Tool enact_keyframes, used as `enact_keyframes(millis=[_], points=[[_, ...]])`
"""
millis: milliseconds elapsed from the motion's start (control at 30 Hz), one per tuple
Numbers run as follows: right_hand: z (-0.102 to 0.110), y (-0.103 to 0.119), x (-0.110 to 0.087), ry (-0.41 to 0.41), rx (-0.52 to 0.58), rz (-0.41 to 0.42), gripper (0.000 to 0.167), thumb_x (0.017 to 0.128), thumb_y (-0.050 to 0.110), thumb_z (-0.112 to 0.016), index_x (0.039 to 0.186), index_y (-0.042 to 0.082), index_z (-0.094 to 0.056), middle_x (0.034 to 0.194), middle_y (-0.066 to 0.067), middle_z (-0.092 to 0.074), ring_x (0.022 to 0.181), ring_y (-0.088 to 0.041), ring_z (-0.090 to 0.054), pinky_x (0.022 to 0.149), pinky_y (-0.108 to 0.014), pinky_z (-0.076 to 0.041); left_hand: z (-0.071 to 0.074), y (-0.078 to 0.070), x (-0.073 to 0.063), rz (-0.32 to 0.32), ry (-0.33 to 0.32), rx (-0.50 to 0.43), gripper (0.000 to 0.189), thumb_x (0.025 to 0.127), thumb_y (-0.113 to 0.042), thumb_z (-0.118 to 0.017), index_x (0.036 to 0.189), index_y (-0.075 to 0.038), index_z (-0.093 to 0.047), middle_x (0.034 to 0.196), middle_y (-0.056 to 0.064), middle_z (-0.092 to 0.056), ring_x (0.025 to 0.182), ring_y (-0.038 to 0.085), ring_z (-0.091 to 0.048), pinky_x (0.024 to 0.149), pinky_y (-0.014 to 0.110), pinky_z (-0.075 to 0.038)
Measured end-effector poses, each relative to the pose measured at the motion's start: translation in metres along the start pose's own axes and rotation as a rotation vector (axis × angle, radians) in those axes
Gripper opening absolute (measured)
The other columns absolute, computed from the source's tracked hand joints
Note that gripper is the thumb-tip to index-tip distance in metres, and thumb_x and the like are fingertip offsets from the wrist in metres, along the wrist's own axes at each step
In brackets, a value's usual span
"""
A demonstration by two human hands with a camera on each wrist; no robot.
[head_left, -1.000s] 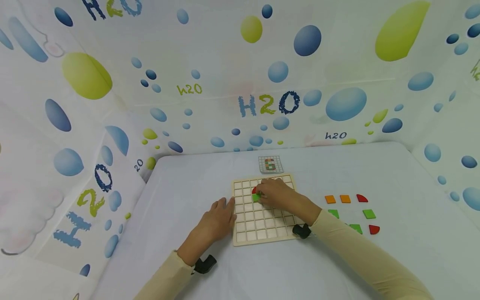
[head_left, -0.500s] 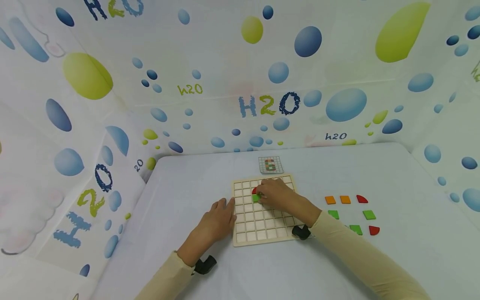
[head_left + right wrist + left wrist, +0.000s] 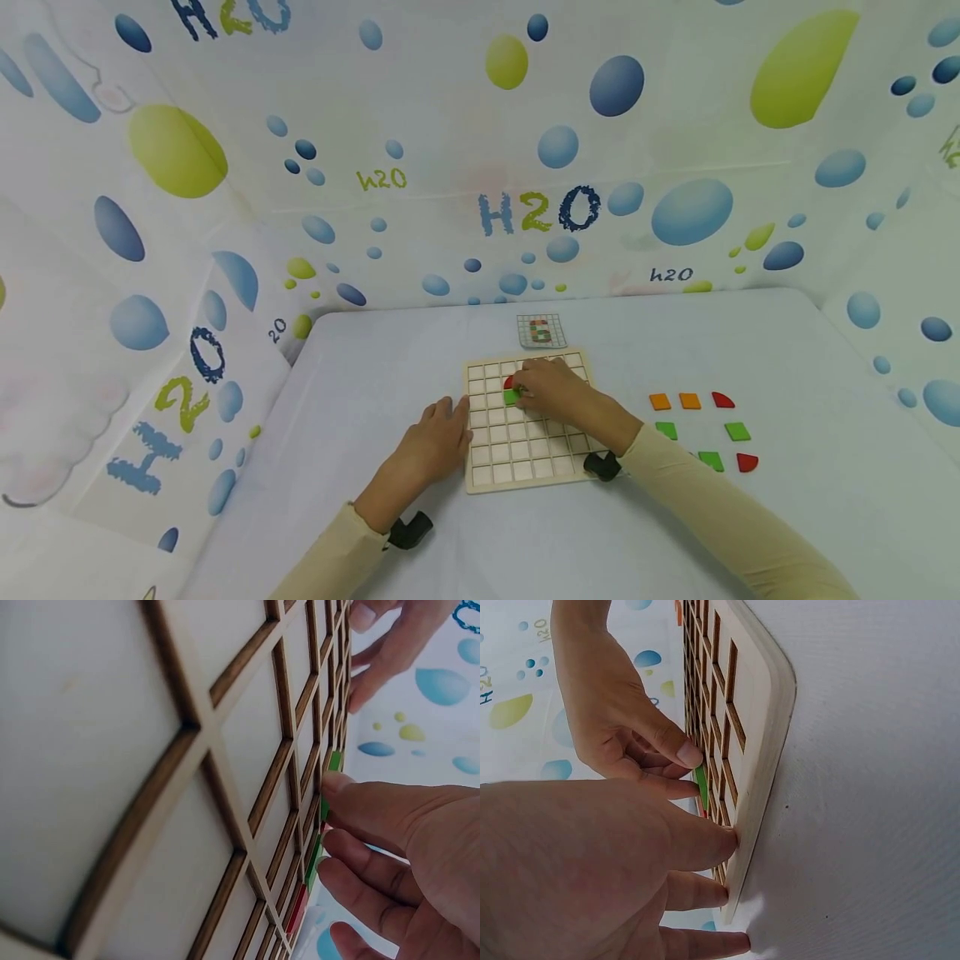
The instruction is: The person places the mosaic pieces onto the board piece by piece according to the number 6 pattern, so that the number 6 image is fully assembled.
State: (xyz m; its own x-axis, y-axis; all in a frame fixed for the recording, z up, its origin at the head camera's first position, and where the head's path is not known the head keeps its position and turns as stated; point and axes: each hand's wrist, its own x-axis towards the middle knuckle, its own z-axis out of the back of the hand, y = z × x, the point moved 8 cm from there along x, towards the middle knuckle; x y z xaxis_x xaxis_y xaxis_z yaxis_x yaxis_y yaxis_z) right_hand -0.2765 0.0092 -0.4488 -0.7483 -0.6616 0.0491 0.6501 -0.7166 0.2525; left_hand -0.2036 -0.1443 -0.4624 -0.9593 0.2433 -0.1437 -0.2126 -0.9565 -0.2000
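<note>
A square wooden grid board [image 3: 531, 484] lies on the white table. My left hand [image 3: 435, 439] rests at its left edge, fingertips against the rim. Over the upper part of the board, my right hand [image 3: 552, 390] has its fingers curled, with thumb and fingers pinching at a green tile [image 3: 325, 804] in the right wrist view. A red quarter-round tile [image 3: 509, 382] and a green square tile [image 3: 512, 397] show beside its fingertips. Past the fingers, the right wrist view shows another green tile [image 3: 313, 864] and a red tile [image 3: 297, 907] in the grid.
Right of the board lie loose tiles, among them an orange square [image 3: 660, 402], a red quarter-round [image 3: 747, 462] and a green square [image 3: 738, 432]. A pattern card [image 3: 541, 332] with a coloured figure sits behind the board. A printed curtain [image 3: 450, 167] surrounds the table.
</note>
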Motion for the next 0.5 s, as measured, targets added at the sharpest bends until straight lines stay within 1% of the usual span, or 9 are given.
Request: enact_keyframes(millis=[200, 367, 500], points=[[-0.0031, -0.0025, 0.0023, 0.002, 0.023, -0.008, 0.027, 0.095, 0.027, -0.080, 0.119, 0.015, -0.076, 0.106, 0.001, -0.070, 0.099, -0.018, -0.066, 0.088, -0.044, -0.051, -0.0008, 0.0005, 0.0006, 0.003, 0.006, 0.001, 0.057, 0.112, -0.025, -0.053, 0.161, -0.001, -0.039, 0.158, 0.028, -0.043, 0.146, 0.045, -0.045, 0.103, 0.062, -0.051], [-0.0045, -0.0038, 0.0045, 0.011, 0.025, -0.019, 0.028, 0.096, 0.028, -0.080, 0.121, 0.016, -0.076, 0.106, 0.001, -0.070, 0.099, -0.018, -0.066, 0.092, -0.046, -0.050, -0.0022, 0.0018, 0.0019, 0.005, 0.007, 0.002, 0.057, 0.112, -0.025, -0.053, 0.162, -0.002, -0.039, 0.159, 0.028, -0.042, 0.146, 0.045, -0.044, 0.103, 0.063, -0.051], [-0.0037, -0.0042, 0.0039, 0.008, 0.019, -0.020, 0.028, 0.096, 0.028, -0.080, 0.120, 0.016, -0.076, 0.105, 0.001, -0.070, 0.099, -0.018, -0.066, 0.091, -0.047, -0.051, -0.0027, 0.0024, 0.0027, 0.005, 0.008, 0.005, 0.057, 0.112, -0.026, -0.052, 0.162, -0.002, -0.038, 0.159, 0.028, -0.042, 0.147, 0.045, -0.044, 0.104, 0.063, -0.051]])
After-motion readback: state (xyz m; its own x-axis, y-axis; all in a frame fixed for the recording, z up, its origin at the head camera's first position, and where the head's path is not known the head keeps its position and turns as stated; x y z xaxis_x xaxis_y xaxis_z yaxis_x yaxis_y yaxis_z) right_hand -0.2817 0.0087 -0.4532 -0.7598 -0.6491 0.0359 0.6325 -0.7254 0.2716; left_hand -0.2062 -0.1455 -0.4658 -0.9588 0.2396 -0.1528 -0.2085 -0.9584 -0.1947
